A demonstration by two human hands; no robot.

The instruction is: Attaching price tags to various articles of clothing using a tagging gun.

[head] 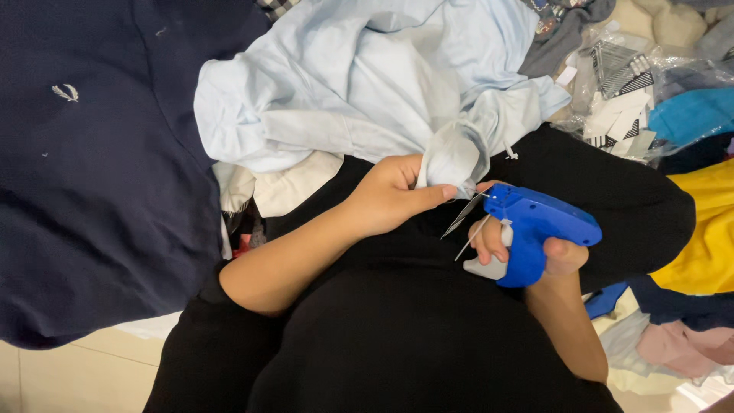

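My left hand pinches a bunched corner of a light blue shirt that lies crumpled over my lap. My right hand grips a blue tagging gun with a grey trigger. Its needle tip touches the pinched fabric just right of my left thumb. A small white tag and a thin plastic strand hang between the two hands. Both arms rest over my black clothing.
A large navy garment fills the left side. A cream cloth lies under the blue shirt. A clear bag of paper tags sits at the upper right, with yellow, turquoise and pink clothes nearby. Pale floor tiles show at the lower left.
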